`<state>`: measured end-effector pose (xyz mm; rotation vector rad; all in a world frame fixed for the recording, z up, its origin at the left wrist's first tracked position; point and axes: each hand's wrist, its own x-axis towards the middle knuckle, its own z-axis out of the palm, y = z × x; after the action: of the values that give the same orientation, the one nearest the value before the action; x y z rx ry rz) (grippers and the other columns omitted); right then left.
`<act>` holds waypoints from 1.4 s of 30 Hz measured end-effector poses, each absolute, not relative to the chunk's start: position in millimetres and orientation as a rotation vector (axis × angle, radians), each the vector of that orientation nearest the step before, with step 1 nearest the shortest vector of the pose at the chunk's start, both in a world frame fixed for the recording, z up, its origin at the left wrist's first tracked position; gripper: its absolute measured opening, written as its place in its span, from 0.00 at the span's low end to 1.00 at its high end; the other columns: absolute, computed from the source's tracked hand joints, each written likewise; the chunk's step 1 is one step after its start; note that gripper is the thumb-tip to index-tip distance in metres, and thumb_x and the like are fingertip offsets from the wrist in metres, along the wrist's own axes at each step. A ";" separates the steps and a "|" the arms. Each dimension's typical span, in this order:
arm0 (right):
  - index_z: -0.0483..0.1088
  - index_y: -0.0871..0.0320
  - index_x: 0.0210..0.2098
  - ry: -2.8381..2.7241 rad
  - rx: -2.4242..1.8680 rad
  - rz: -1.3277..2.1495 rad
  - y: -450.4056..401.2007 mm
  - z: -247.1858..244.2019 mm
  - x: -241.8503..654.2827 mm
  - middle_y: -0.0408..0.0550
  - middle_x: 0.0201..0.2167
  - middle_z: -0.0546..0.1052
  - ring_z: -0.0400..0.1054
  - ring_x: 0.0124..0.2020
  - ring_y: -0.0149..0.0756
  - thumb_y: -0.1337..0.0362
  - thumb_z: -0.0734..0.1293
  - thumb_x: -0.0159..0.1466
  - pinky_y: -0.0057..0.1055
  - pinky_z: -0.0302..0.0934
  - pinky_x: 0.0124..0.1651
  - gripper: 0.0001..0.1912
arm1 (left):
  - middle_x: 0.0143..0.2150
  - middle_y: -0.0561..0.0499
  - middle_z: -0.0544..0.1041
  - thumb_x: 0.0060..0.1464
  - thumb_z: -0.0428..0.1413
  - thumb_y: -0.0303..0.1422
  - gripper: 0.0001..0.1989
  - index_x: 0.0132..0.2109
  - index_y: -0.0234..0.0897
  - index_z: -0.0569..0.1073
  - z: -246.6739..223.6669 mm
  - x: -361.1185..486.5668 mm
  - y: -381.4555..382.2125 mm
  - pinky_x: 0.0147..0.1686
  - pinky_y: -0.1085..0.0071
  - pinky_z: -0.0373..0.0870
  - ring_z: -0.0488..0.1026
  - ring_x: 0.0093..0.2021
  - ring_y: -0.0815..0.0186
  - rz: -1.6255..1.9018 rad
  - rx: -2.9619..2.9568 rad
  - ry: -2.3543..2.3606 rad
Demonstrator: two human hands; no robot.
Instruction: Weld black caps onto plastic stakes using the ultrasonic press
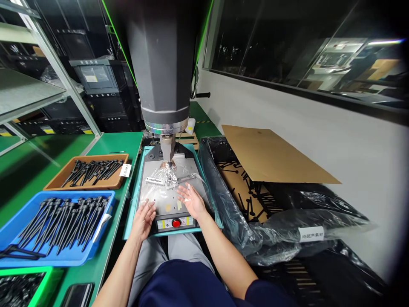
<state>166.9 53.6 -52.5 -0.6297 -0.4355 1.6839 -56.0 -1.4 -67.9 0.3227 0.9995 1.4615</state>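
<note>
i note left grip (143, 219) and right grip (193, 202) open, apparently empty; clear plastic (171, 175) lies beneath the metal tool (168, 147). should the tool descend with fingers straying underneath, they could be pinched.

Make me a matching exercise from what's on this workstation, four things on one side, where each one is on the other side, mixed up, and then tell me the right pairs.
Things:
1. Left hand
2. Red button
3. Cardboard sheet
4. Orange-brown tray

Places:
A. Lying partly over the plastic-lined bin
B. Just beyond the blue tray, on the green table
C. At the front left of the metal plate
D. In the middle of the label strip

Right pairs:
1-C
2-D
3-A
4-B
</note>
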 end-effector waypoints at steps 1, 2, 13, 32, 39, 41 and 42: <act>0.68 0.54 0.50 -0.432 -0.631 1.684 54.1 -52.1 166.4 0.51 0.44 0.79 0.76 0.44 0.42 0.58 0.70 0.62 0.39 0.70 0.43 0.17 | 0.44 0.43 0.78 0.48 0.66 0.30 0.19 0.48 0.36 0.74 -69.4 -52.7 -4.9 0.34 0.73 0.76 0.78 0.36 0.67 1.388 0.325 1.045; 0.69 0.54 0.50 -0.430 -0.633 1.683 54.7 -51.8 166.0 0.51 0.44 0.79 0.76 0.44 0.42 0.58 0.69 0.62 0.39 0.70 0.43 0.17 | 0.42 0.42 0.79 0.47 0.67 0.32 0.18 0.45 0.34 0.75 -70.4 -49.5 -8.1 0.33 0.73 0.75 0.78 0.34 0.67 1.305 0.346 1.100; 0.68 0.55 0.50 -0.447 -0.655 1.689 56.4 -51.5 165.7 0.52 0.44 0.79 0.76 0.44 0.43 0.57 0.69 0.63 0.40 0.69 0.44 0.18 | 0.40 0.44 0.78 0.55 0.59 0.40 0.11 0.41 0.40 0.79 12.1 -31.1 34.5 0.42 0.61 0.71 0.74 0.40 0.58 1.463 1.706 1.390; 0.68 0.58 0.48 -0.278 -0.706 1.813 58.9 -61.2 165.7 0.53 0.42 0.80 0.76 0.42 0.40 0.58 0.62 0.68 0.38 0.67 0.46 0.13 | 0.68 0.34 0.56 0.58 0.50 0.52 0.33 0.66 0.43 0.63 24.9 -8.3 119.9 0.60 0.34 0.46 0.45 0.69 0.38 0.758 2.627 1.587; 0.67 0.62 0.44 -0.046 -0.658 1.862 47.1 -69.4 176.2 0.56 0.38 0.79 0.77 0.39 0.40 0.56 0.60 0.69 0.37 0.70 0.40 0.14 | 0.67 0.33 0.58 0.56 0.53 0.51 0.32 0.64 0.41 0.66 21.6 -11.5 122.1 0.59 0.36 0.49 0.48 0.68 0.38 0.880 2.611 1.497; 0.67 0.61 0.44 -0.013 -0.662 1.837 45.3 -68.5 180.5 0.56 0.36 0.79 0.77 0.38 0.41 0.57 0.60 0.70 0.39 0.71 0.39 0.13 | 0.66 0.32 0.60 0.56 0.53 0.51 0.32 0.63 0.41 0.68 21.9 -12.1 124.5 0.59 0.37 0.49 0.49 0.68 0.37 0.940 2.615 1.464; 0.67 0.61 0.43 0.000 -0.670 1.816 45.1 -68.2 182.5 0.55 0.35 0.79 0.77 0.37 0.41 0.58 0.60 0.70 0.40 0.71 0.38 0.12 | 0.65 0.33 0.60 0.55 0.54 0.52 0.32 0.62 0.41 0.68 22.2 -12.1 125.9 0.59 0.37 0.49 0.49 0.68 0.37 0.967 2.608 1.447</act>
<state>182.5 45.1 -68.2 -0.6701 -0.0002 1.8161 -12.1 125.9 22.2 2.6080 1.4467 0.9673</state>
